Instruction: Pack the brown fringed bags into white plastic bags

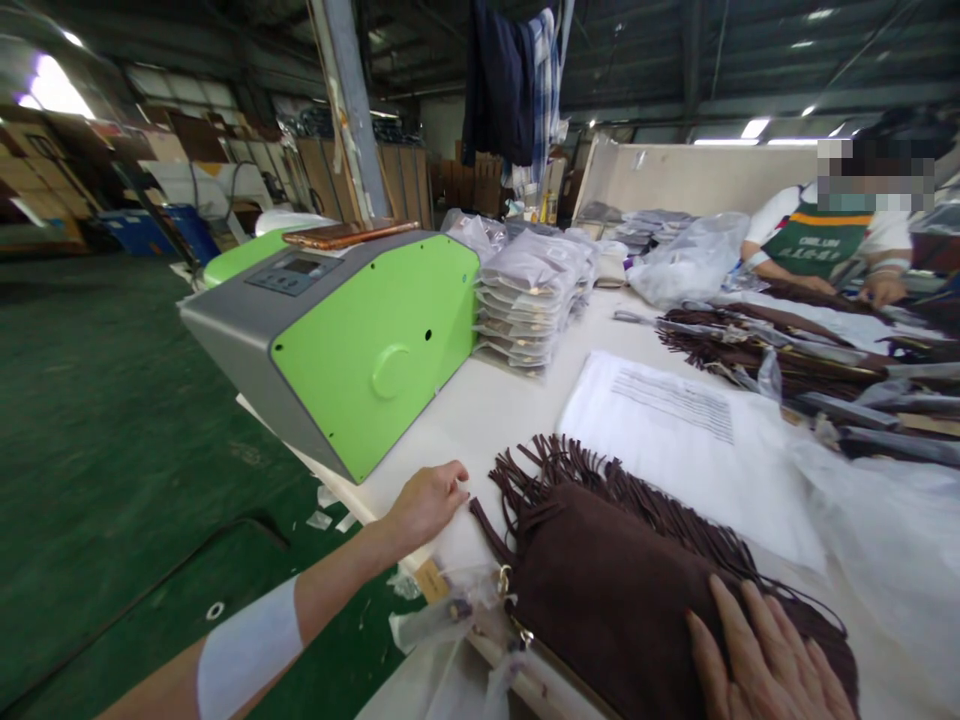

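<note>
A dark brown suede-like bag (pixel 615 590) with long fringe lies at the table's near edge, with gold-coloured metal rings and clips at its left corner. My right hand (pixel 765 655) rests on the bag's right part, fingers stretched out and flat. Just left of the fringe is my left hand (pixel 429 503), its fingers curled together close to a loose brown strap end (pixel 487 530). Whatever those fingers pinch, if anything, is hidden. Clear plastic (pixel 439 615) hangs around the bag's left corner by the table edge.
A green and grey machine (pixel 375 360) stands at the left table edge. Behind it are stacked plastic-wrapped packs (pixel 525 300). A white printed bag (pixel 660 420) lies beyond the fringe. More brown fringed bags (pixel 780 340) are at right, where a co-worker (pixel 825 240) stands.
</note>
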The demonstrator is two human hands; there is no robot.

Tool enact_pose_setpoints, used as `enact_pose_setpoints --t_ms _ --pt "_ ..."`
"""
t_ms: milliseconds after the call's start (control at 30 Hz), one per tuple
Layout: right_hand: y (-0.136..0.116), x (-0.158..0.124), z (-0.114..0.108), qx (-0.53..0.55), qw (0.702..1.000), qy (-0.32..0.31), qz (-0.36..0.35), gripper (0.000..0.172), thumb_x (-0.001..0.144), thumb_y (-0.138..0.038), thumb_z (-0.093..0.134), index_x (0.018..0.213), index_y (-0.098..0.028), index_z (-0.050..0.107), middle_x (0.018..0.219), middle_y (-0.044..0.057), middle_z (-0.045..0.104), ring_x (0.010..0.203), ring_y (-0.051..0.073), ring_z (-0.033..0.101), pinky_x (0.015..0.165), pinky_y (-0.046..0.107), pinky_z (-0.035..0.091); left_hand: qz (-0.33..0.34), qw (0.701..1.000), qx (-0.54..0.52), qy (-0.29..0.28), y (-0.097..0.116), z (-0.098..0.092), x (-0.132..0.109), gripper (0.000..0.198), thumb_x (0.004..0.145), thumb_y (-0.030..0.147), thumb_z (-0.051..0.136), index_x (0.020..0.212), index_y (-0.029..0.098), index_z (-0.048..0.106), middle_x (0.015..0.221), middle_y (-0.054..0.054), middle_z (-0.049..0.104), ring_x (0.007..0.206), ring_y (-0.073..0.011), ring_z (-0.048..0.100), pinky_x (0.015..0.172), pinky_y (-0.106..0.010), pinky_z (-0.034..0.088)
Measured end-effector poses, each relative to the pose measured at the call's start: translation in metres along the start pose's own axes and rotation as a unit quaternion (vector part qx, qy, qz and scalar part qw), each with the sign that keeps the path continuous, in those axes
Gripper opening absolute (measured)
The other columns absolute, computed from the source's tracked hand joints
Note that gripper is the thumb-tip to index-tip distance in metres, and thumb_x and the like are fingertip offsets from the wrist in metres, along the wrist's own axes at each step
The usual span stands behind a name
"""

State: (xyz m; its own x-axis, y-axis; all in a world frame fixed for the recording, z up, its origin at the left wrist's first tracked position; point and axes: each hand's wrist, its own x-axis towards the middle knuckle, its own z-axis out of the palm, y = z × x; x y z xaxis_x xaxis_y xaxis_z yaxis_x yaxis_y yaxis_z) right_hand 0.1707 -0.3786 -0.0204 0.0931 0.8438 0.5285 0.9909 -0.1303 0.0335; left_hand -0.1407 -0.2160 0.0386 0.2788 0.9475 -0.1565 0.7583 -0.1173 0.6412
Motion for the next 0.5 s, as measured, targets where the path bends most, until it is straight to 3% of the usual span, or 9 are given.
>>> enact_pose_setpoints --t_ms 100,233,333,400,500 --pt "0.001 0.000 0.000 0.004 1.000 -0.007 0.007 0.044 0.083 -0.028 0.039 0.123 -0.018 0.051 0.122 0.013 0.056 0.124 0.031 0.040 0.099 0.054 0.033 0.012 0.998 0.038 0.040 0.002 0.008 -0.020 0.019 0.081 0.019 0.042 0.093 0.018 0.057 0.080 -0.004 0.060 0.074 -0.0174 0.054 0.072 -0.030 0.039" --pt "0.000 0.000 0.000 0.003 1.000 -0.001 0.017 0.044 0.083 -0.029 0.039 0.125 -0.018 0.049 0.121 0.012 0.057 0.122 0.030 0.042 0.100 0.052 0.033 0.092 0.992 0.085 0.007 0.007 0.030 -0.049 0.024 0.081 0.011 0.037 0.087 0.019 0.059 0.086 -0.004 0.061 0.085 -0.0181 0.053 0.078 -0.032 0.040" --pt "-0.002 0.001 0.000 0.006 1.000 0.006 0.017 0.045 0.084 -0.029 0.037 0.127 -0.019 0.046 0.121 0.012 0.057 0.121 0.030 0.044 0.099 0.052 0.034 0.094 0.988 0.123 -0.031 0.014 0.042 -0.059 0.028 0.072 0.002 0.040 0.083 0.018 0.060 0.089 -0.005 0.060 0.089 -0.0198 0.051 0.080 -0.035 0.040" --pt "-0.002 0.001 0.000 0.006 1.000 0.008 0.016 0.045 0.084 -0.029 0.036 0.127 -0.018 0.047 0.121 0.013 0.057 0.121 0.030 0.044 0.098 0.053 0.034 0.072 0.988 0.125 -0.048 0.021 0.043 -0.060 0.026 0.071 0.001 0.040 0.079 0.017 0.059 0.086 -0.005 0.059 0.087 -0.0193 0.051 0.079 -0.034 0.040" --pt "0.002 0.001 -0.001 -0.001 1.000 0.000 0.008 0.044 0.084 -0.030 0.037 0.123 -0.017 0.050 0.120 0.014 0.057 0.121 0.031 0.043 0.098 0.053 0.034 0.073 0.987 0.146 -0.002 0.031 0.036 -0.057 0.026 0.076 0.002 0.039 0.083 0.016 0.059 0.089 -0.006 0.058 0.087 -0.0200 0.049 0.079 -0.035 0.039"
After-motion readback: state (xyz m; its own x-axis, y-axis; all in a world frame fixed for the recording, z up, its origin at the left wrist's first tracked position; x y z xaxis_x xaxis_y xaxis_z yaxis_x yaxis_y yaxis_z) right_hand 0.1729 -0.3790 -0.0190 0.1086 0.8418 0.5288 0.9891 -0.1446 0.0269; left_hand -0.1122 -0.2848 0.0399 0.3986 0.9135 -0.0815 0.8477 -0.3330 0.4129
